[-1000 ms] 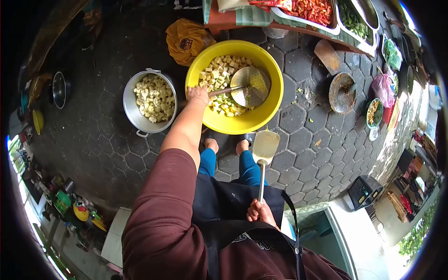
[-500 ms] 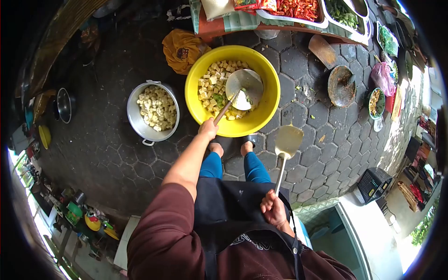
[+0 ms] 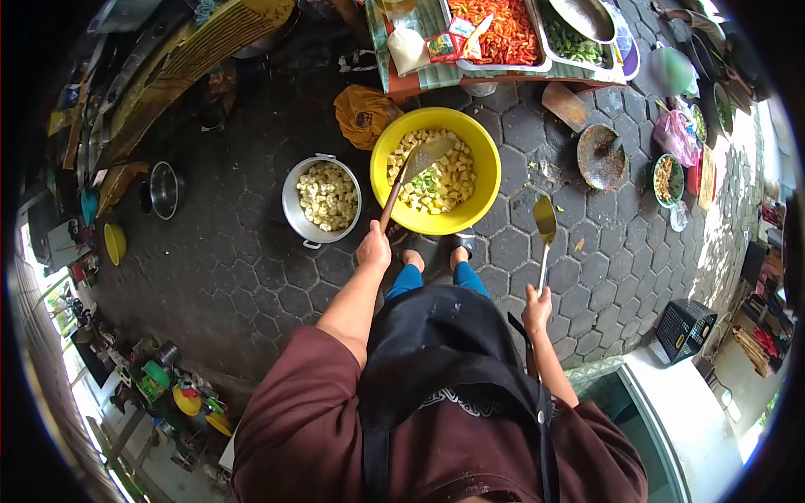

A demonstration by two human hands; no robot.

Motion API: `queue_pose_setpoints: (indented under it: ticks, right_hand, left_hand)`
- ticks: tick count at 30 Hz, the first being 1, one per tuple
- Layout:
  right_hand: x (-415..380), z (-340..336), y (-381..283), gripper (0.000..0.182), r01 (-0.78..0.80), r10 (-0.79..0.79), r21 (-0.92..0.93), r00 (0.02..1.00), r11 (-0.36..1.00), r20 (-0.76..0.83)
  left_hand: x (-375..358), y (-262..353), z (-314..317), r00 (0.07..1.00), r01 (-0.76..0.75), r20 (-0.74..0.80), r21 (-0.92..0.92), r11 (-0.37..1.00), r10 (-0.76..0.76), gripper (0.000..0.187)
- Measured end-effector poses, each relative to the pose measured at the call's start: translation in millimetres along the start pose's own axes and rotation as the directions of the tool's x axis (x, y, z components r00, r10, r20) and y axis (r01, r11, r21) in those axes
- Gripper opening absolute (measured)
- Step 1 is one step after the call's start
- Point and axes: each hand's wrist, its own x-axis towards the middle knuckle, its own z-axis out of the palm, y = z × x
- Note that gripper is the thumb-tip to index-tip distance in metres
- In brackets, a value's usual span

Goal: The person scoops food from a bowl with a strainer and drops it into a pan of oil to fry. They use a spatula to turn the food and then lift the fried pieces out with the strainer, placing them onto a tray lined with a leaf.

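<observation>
Left hand (image 3: 374, 249) clamped on skimmer (image 3: 408, 178) handle; its disc rests in the yellow basin (image 3: 480, 189) ahead, among tofu cubes (image 3: 453, 176) and greens only partly mixed. Right hand (image 3: 536, 308) closed round spatula (image 3: 544, 237), blade raised outside the basin. Steel pot (image 3: 295, 216) beside holds more cubes.

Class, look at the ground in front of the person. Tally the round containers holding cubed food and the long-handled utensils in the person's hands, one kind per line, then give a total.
Yellow basin with cubed food: 1
Metal pot with cubed food: 1
Long-handled utensils: 2, the skimmer in the left hand and the spatula in the right hand
Total: 4
</observation>
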Motion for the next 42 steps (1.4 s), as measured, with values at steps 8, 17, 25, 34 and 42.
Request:
queue_pose_setpoints:
  ticks: [8,17,25,34,42]
  right_hand:
    - [-21.7,-24.2,-53.7,0.023,-0.005,-0.065,0.211,0.944,0.977,0.325]
    - [-67.2,-41.6,-157.0,0.024,-0.127,-0.114,0.348,0.797,0.929,0.593]
    - [-146.7,-10.4,-218.7,0.021,0.187,-0.380,0.400,0.787,0.897,0.486]
    - [-329.0,143.0,-332.5,0.021,0.302,-0.765,0.824,0.604,0.480,0.225]
    - [-464.0,305.6,-446.8,0.018,0.130,-0.813,0.817,0.266,0.563,0.518]
  left_hand:
    - [-40.9,-19.6,-9.7,0.995,-0.089,-0.066,-0.342,0.935,0.071,0.021]
    - [-145.2,-19.2,-103.9,0.944,0.213,0.304,-0.863,0.457,0.132,0.023]
    - [-195.6,-85.8,-141.8,0.956,0.141,0.218,-0.928,0.345,0.198,0.024]
    - [-257.2,-301.4,-203.3,0.985,-0.019,0.007,-0.989,0.145,0.173,0.021]
    - [-297.4,-459.8,-236.9,0.959,-0.281,-0.282,-0.960,0.006,-0.036,0.023]
